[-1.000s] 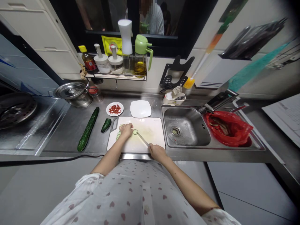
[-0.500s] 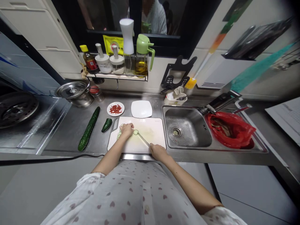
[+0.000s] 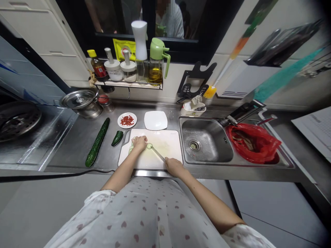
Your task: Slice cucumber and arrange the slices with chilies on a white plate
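Note:
On a white cutting board (image 3: 165, 160), my right hand (image 3: 174, 166) grips a knife (image 3: 158, 154) by its handle, the blade pointing up and left. A round, pale green cucumber slice (image 3: 149, 146) lies at the blade's tip. My left hand (image 3: 140, 143) rests on the board just left of that slice, fingers curled in and pressed together; what is under them is hidden. More cucumber slices (image 3: 131, 150) show along that hand's left edge. Left of the board are a short cucumber piece (image 3: 117, 138) and a long whole cucumber (image 3: 97, 143).
Behind the board stand a plate of chopped red pieces (image 3: 127, 120) and a white square plate (image 3: 155, 120). A sink (image 3: 209, 144) lies to the right, with a red plastic bag (image 3: 254, 143) beyond it. A lidded steel pot (image 3: 82, 103) and a seasoning rack (image 3: 129, 84) are at the back left.
Both hands, the knife and the slices hold nearly the same places. The whole view has shifted very slightly.

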A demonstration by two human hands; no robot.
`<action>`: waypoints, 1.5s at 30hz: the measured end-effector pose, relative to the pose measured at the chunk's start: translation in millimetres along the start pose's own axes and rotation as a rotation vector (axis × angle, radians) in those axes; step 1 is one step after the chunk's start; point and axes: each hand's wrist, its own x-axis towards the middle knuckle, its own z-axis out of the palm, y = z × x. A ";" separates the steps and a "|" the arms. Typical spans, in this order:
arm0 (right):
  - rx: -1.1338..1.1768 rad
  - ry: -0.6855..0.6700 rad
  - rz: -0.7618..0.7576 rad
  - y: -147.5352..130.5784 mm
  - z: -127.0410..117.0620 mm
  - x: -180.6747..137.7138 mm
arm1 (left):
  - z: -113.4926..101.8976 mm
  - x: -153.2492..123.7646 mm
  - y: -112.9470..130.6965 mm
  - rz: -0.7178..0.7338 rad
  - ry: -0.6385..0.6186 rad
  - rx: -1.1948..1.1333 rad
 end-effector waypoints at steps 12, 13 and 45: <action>-0.011 -0.011 0.005 -12.5 -10.6 9.5 | 0.7 1.3 -1.6 0.006 0.008 -0.013; -0.013 -0.012 0.003 -13.1 -11.3 9.9 | 0.9 1.7 -1.8 0.004 0.008 -0.014; -0.035 -0.009 -0.006 -14.8 -17.7 23.6 | 0.7 6.4 -3.1 -0.016 0.011 -0.004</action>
